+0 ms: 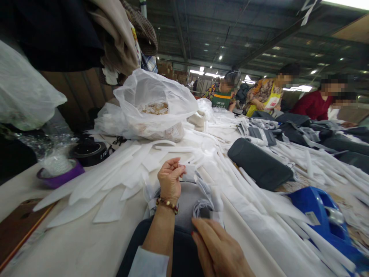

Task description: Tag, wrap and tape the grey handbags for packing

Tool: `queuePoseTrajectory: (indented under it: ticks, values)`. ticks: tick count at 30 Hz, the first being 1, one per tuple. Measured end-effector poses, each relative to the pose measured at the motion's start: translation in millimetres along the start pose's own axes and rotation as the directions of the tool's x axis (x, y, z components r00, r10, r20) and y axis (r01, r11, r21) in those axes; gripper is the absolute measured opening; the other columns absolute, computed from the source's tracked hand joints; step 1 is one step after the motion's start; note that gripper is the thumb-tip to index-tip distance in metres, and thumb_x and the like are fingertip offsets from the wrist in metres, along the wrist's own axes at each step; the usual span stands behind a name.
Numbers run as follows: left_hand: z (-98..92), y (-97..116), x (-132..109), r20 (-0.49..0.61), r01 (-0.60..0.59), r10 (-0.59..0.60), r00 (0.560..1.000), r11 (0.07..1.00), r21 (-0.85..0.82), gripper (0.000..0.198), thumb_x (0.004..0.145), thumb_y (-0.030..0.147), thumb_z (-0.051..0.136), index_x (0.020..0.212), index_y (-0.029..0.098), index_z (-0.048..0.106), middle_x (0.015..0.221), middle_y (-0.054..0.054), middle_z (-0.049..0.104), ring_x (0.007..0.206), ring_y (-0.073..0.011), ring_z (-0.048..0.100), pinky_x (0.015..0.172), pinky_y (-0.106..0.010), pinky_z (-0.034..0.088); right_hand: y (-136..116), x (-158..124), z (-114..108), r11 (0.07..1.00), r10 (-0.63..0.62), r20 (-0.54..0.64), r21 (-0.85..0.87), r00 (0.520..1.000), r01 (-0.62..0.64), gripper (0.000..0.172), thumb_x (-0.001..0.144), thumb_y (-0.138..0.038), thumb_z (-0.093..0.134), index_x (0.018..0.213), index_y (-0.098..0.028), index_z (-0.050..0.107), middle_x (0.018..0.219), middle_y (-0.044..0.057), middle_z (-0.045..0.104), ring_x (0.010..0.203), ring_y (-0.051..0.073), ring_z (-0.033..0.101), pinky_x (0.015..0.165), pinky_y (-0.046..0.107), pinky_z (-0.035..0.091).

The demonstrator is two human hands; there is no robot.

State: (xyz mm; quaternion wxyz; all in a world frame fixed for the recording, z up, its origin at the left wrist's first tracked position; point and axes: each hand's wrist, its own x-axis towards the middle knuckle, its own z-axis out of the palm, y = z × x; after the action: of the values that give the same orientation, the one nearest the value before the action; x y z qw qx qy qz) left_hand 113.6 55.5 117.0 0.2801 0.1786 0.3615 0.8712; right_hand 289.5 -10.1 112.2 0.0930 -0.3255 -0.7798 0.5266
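Observation:
A dark bag with a grey panel lies in front of me, its navy part nearest to me. My left hand, with a beaded bracelet at the wrist, reaches over the bag. Its thumb and fingers pinch a small white flat piece above the bag's far edge. My right hand is low on the right, slightly blurred, with its fingers curled together beside a coiled grey strap. What its fingertips hold, if anything, is hidden. White wrapping strips stand at both sides of the grey panel.
White foam sheets and long foam strips cover much of the table. Around them are a clear plastic bag, a purple bowl, a tape roll, a dark case and a blue plastic container. Several people work farther back.

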Motion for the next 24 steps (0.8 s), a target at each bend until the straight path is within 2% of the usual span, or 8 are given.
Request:
queuePoseTrajectory:
  ticks: [1,3,5,7,10,16,21,24]
  values:
    - [0.0,0.6,-0.4,0.005,0.001,-0.001,1.000,1.000,-0.006,0.029,0.047,0.016,0.071,0.074,0.013,0.062,0.049,0.005,0.057,0.042,-0.0054,0.049,0.042,-0.015,0.032,-3.5,18.3,-1.0,0.961,-0.139,-0.109,-0.255,0.984,0.108,0.037,0.086,-0.008,0.039,0.115,-0.020,0.059,0.114,0.011,0.061,0.114,0.024,0.051,0.104,0.042,0.032]
    - [-0.4,1.3,-1.0,0.011,0.002,-0.002,1.000,1.000,-0.013,0.028,0.047,0.015,0.071,0.073,0.013,0.062,0.049,0.005,0.058,0.042,-0.0056,0.050,0.042,-0.015,0.032,-6.7,51.7,1.0,0.717,-0.380,-0.210,-0.682,0.901,0.143,0.045,0.077,-0.001,0.039,0.117,-0.010,0.058,0.117,0.016,0.061,0.113,0.027,0.052,0.102,0.045,0.035]
    - [-0.9,1.2,-1.4,0.020,0.007,-0.007,1.000,1.000,-0.014,0.028,0.046,0.014,0.071,0.073,0.013,0.063,0.049,0.004,0.058,0.042,-0.0062,0.051,0.042,-0.015,0.032,-4.0,75.8,6.0,0.458,-0.494,-0.200,-0.887,0.846,0.057,0.046,0.073,-0.002,0.042,0.116,-0.003,0.057,0.117,0.021,0.060,0.111,0.030,0.053,0.099,0.046,0.038]
    - [-1.2,0.2,-1.7,0.029,0.018,-0.018,0.999,1.000,-0.007,0.028,0.047,0.013,0.071,0.073,0.012,0.063,0.050,0.004,0.059,0.042,-0.0066,0.051,0.042,-0.016,0.032,2.1,88.4,10.7,0.338,-0.501,-0.192,-0.941,0.844,-0.013,0.046,0.073,-0.005,0.043,0.117,-0.001,0.056,0.119,0.022,0.059,0.111,0.031,0.053,0.097,0.046,0.039]
    - [-1.3,-2.0,-1.7,0.040,0.041,-0.041,0.998,0.999,0.008,0.027,0.047,0.012,0.072,0.073,0.012,0.064,0.053,0.003,0.060,0.042,-0.0068,0.052,0.042,-0.016,0.033,8.8,93.3,11.8,0.352,-0.450,-0.203,-0.935,0.870,-0.036,0.047,0.074,-0.005,0.042,0.119,-0.003,0.055,0.122,0.021,0.057,0.109,0.030,0.052,0.093,0.045,0.039]
    - [-0.5,-0.6,-3.6,0.076,0.078,-0.078,0.994,0.997,0.008,0.027,0.050,0.013,0.072,0.075,0.012,0.063,0.055,0.003,0.060,0.044,-0.0064,0.053,0.043,-0.016,0.035,1.3,97.0,3.3,0.484,-0.302,-0.174,-0.875,0.937,-0.007,0.032,0.075,-0.007,0.045,0.101,-0.009,0.062,0.099,0.016,0.062,0.090,0.029,0.054,0.075,0.041,0.042]
    - [0.8,10.3,-8.1,0.153,0.104,-0.106,0.983,0.994,0.016,0.029,0.051,0.013,0.073,0.078,0.012,0.064,0.058,0.003,0.059,0.047,-0.0053,0.052,0.046,-0.015,0.037,2.5,98.2,3.4,0.531,-0.344,-0.202,-0.847,0.917,0.012,0.030,0.073,-0.008,0.046,0.098,-0.008,0.062,0.099,0.017,0.062,0.090,0.029,0.053,0.075,0.041,0.040]
    - [-4.3,22.0,-19.7,0.257,0.136,-0.164,0.952,0.983,0.125,0.040,0.050,0.011,0.075,0.088,0.012,0.063,0.065,0.003,0.060,0.056,-0.0066,0.055,0.056,-0.017,0.043,9.1,97.4,2.8,0.567,-0.404,-0.212,-0.821,0.890,0.062,0.034,0.075,-0.009,0.046,0.105,-0.007,0.061,0.102,0.017,0.063,0.094,0.029,0.054,0.078,0.042,0.039]
